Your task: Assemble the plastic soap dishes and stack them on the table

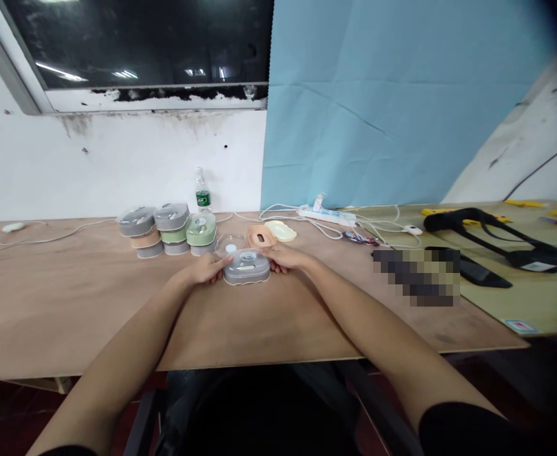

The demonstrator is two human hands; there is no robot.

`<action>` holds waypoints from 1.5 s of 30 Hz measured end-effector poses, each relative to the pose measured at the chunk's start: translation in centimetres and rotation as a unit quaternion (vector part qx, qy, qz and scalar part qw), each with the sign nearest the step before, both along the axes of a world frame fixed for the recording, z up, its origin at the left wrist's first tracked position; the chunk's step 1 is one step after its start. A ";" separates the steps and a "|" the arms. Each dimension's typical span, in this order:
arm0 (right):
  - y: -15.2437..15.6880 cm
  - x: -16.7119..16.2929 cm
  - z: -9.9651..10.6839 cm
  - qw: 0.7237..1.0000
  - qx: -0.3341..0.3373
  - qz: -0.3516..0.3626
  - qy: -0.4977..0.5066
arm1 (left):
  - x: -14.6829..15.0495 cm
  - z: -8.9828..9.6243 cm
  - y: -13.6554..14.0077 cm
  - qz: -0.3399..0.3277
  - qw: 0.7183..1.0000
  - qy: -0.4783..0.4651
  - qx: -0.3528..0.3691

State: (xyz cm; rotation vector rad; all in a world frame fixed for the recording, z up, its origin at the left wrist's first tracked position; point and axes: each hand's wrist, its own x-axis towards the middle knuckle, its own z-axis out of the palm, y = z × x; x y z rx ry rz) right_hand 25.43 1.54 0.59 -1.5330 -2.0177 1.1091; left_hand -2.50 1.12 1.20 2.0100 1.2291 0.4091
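A grey lidded box [247, 268] with a see-through cover and a round sticker sits on the brown tabletop in front of me. My left hand [210, 266] grips its left end, the thumb on the cover's edge. On the opposite end, my right hand [281, 258] has its thumb on top and its fingers curled at the side. Just behind the box lie a clear lid [230, 243], an orange part with an oval slot [262, 237] and a pale yellow part [281, 230].
Stacked grey, orange and green boxes [171, 218] stand to the left, with a clear bottle [203, 195] behind. A white power strip [327, 216] and cables run along the wall. Toward the right lie a black strap-like frame [535, 253] and a dark flat object [485, 273].
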 end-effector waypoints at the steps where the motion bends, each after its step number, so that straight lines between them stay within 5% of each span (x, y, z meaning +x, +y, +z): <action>1: 0.0 0.1 0.1 1.000 -0.010 0.005 0.002 | 0.0 0.0 0.0 0.000 1.000 -0.003 0.003; 7: -0.4 0.2 0.5 0.999 -0.037 0.014 0.013 | 0.1 0.2 -0.1 -0.003 0.999 -0.010 0.030; 25: -0.2 -0.1 0.1 1.000 -0.003 -0.005 -0.007 | -0.4 1.5 0.1 -0.006 0.998 -0.022 -0.064; 29: -0.2 -0.3 -0.2 1.000 0.022 0.007 -0.002 | -0.6 1.6 0.0 0.033 0.997 -0.069 -0.023; 39: -0.3 -0.5 -0.3 0.999 0.030 -0.004 -0.012 | -0.6 1.0 0.1 -0.002 0.998 -0.068 0.014; 45: -0.2 -0.5 -0.4 1.000 0.024 -0.007 -0.015 | -0.9 1.1 0.3 -0.022 0.987 -0.014 0.160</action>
